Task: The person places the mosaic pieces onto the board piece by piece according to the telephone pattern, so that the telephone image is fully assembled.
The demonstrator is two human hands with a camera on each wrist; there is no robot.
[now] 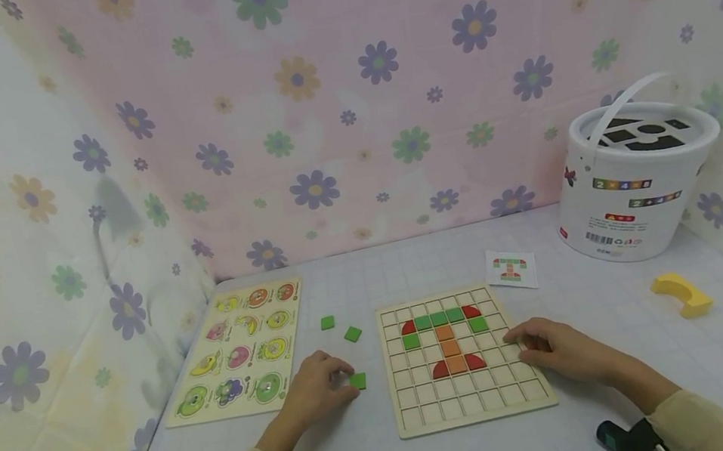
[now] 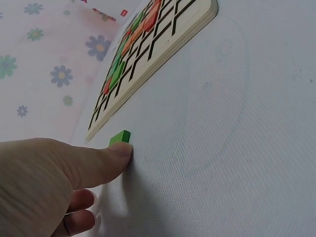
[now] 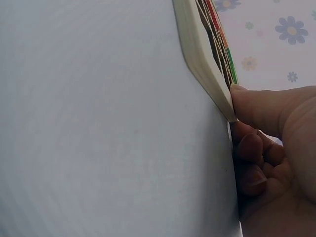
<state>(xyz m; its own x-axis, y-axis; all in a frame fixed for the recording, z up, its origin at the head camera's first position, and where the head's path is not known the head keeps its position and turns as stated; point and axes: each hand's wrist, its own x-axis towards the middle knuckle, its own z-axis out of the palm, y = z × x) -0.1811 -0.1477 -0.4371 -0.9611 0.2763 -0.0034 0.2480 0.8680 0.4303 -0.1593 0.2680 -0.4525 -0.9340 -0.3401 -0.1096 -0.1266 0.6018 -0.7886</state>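
My left hand [image 1: 320,389] pinches a small green square tile [image 1: 358,381] between thumb and index finger, close over the table left of the grid board. The left wrist view shows the thumb tip against that tile [image 2: 120,138]. At the board's right edge, my right hand [image 1: 559,348] grips the rim, thumb at the top and curled fingers beside it. The wooden grid board [image 1: 428,416] lies flat, carrying green squares [image 1: 438,318], orange squares [image 1: 451,348] and red rounded pieces [image 1: 477,361] in a T-like figure. Two loose green tiles [image 1: 327,323] lie to its left.
A fruit picture board [image 1: 234,349] lies at the left. Behind the grid board's right corner is a pattern card [image 1: 511,269]. A white bucket [image 1: 632,197] with a handle stands back right, and a yellow arched block [image 1: 681,294] lies in front of it.
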